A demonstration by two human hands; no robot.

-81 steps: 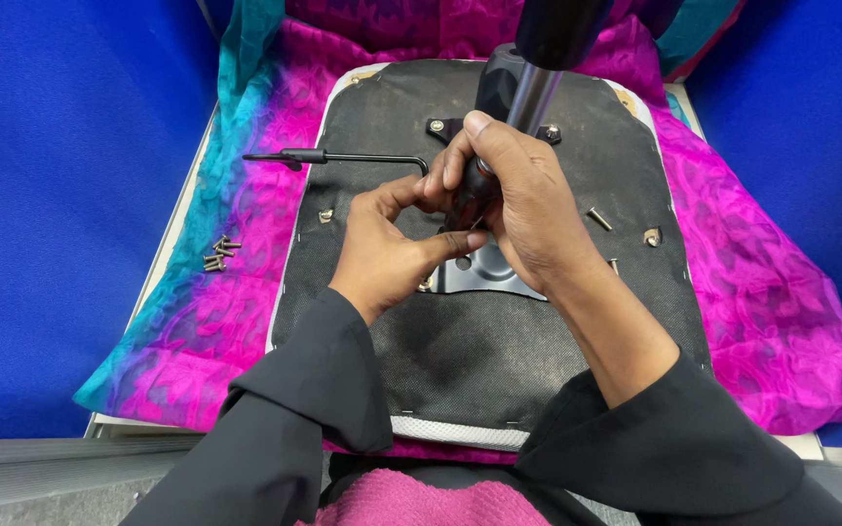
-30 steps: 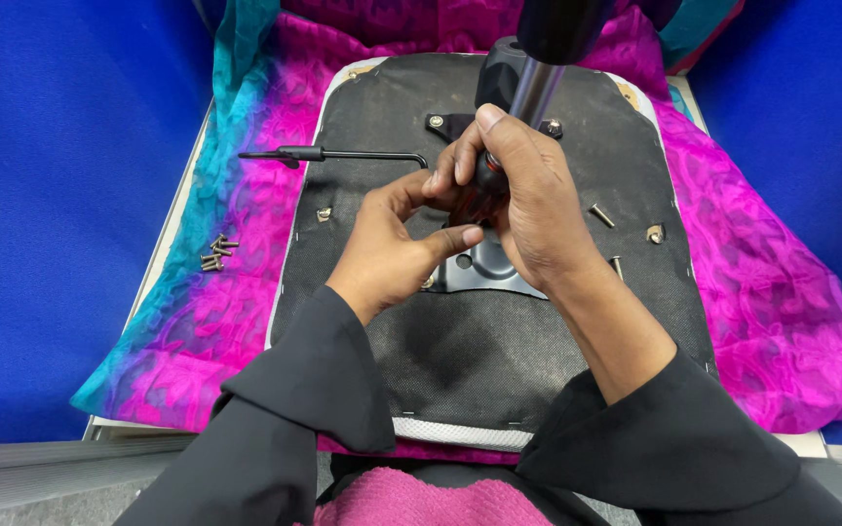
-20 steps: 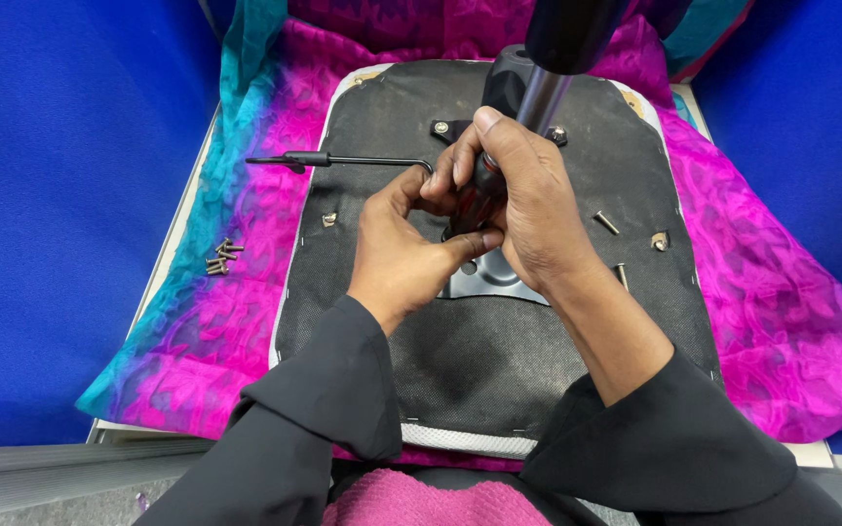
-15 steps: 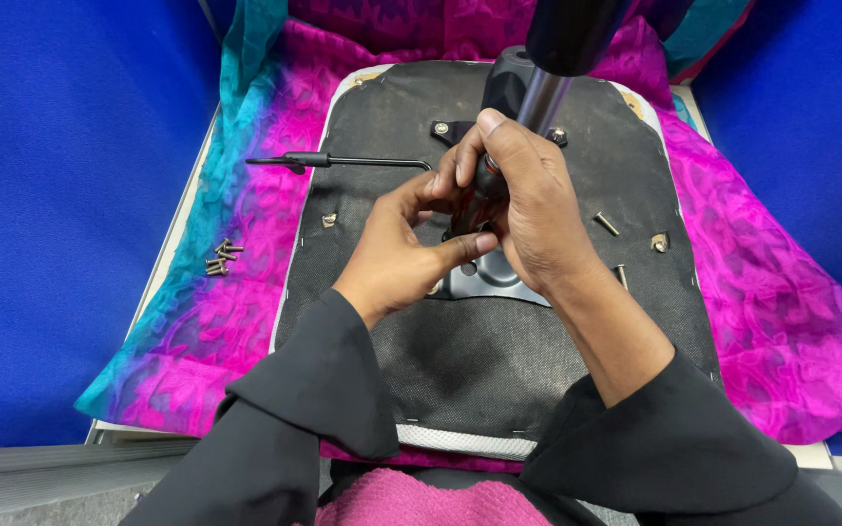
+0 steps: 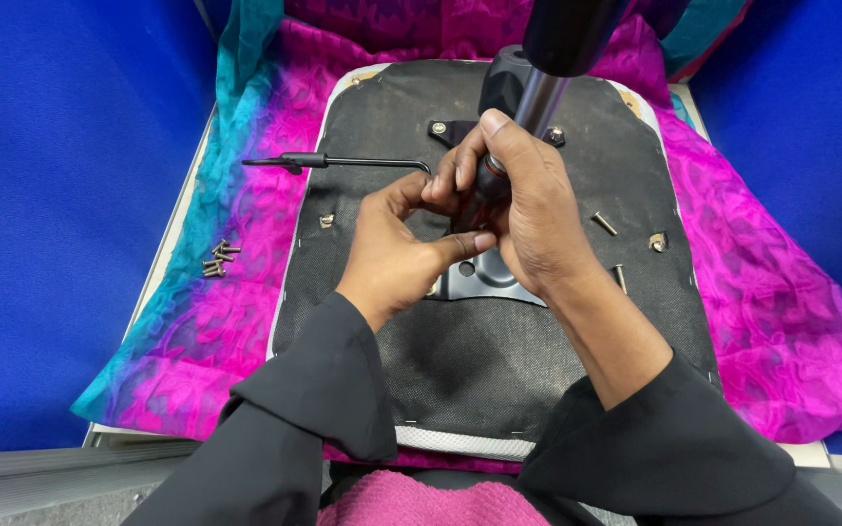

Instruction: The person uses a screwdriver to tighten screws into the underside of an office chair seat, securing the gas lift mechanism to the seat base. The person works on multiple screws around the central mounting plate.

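Head view: both hands [image 5: 470, 234] around black mechanism [image 5: 528, 97] on seat underside [image 5: 499, 380].

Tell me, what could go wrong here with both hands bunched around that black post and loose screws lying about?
The left hand and right hand crowd the base of the black post over the metal plate, so a finger might get pinched. The loose screws on the pink cloth could roll off and get lost. The long hex key lies near the seat base edge and might be knocked aside.
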